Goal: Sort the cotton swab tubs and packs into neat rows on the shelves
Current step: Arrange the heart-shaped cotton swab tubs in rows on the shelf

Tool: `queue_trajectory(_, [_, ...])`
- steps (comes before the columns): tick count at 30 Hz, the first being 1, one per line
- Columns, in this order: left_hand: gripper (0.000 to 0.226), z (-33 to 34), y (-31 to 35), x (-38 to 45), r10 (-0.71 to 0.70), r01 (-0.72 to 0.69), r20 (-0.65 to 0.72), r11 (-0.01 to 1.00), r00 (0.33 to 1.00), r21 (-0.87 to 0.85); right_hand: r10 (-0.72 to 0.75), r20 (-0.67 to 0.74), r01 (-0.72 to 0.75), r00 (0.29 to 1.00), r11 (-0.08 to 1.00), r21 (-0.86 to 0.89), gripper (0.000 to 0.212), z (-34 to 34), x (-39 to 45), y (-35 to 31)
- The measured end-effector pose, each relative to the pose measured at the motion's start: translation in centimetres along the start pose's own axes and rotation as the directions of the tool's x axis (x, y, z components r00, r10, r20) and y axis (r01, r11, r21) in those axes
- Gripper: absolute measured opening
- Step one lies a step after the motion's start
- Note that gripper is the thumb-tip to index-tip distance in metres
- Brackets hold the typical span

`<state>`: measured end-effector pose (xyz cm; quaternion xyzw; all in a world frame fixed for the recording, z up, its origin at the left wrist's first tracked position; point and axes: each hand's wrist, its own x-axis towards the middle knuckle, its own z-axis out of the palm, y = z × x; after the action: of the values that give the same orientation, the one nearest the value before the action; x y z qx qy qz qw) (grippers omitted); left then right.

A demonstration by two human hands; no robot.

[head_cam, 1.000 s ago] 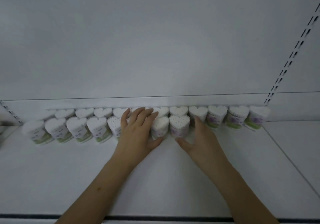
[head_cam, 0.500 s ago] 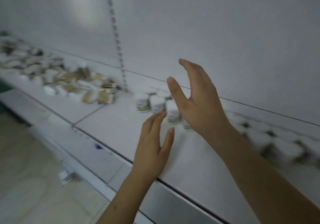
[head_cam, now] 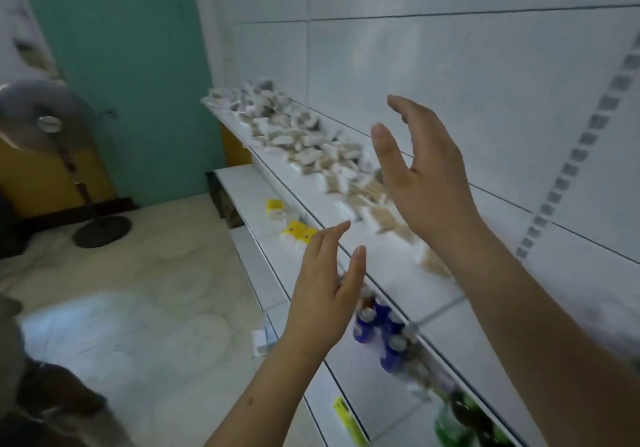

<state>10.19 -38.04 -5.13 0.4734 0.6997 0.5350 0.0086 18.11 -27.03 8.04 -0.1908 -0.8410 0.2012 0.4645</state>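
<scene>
White shelving with white back panels (head_cam: pixel 450 65) running from lower right toward the upper middle of the frame; teal wall (head_cam: pixel 114 48) at upper left, pale floor (head_cam: pixel 138 290) below it, a standing fan (head_cam: pixel 45 124) at far left on a dark round base. On the upper shelf (head_cam: pixel 391 273), a loose, blurred heap of cotton swab packs (head_cam: pixel 298 141) stretching from upper centre down toward the middle, unsorted, not in rows. On a lower shelf at centre, small yellow-and-white packs (head_cam: pixel 298 233); further down, blue-capped bottles (head_cam: pixel 377 322), and green bottles (head_cam: pixel 460 419) at the bottom right. Left hand (head_cam: pixel 325 294) raised at centre, fingers straight and slightly apart, holding nothing. Right hand (head_cam: pixel 426 176) higher, right of centre, in front of the heap, fingers loosely curved and spread from the thumb, holding nothing. Both hands in the air, clear of the shelves and of each other.
</scene>
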Motion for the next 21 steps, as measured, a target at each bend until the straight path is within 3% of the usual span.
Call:
queue_trajectory(11, [0.055, -5.7, -9.9, 10.5, -0.084, 0.085, -0.061, 0.996, 0.995, 0.014, -0.030, -0.021, 0.032, 0.999, 0.994, 0.103, 0.051, 12.8, 13.6, 1.4])
queue_trajectory(21, [0.057, -7.0, -22.2, 25.6, -0.110, 0.110, -0.016, 0.994, 0.994, 0.024, -0.016, -0.025, 0.018, 1.000, 0.995, 0.100, 0.047, 25.4, 26.6, 9.0])
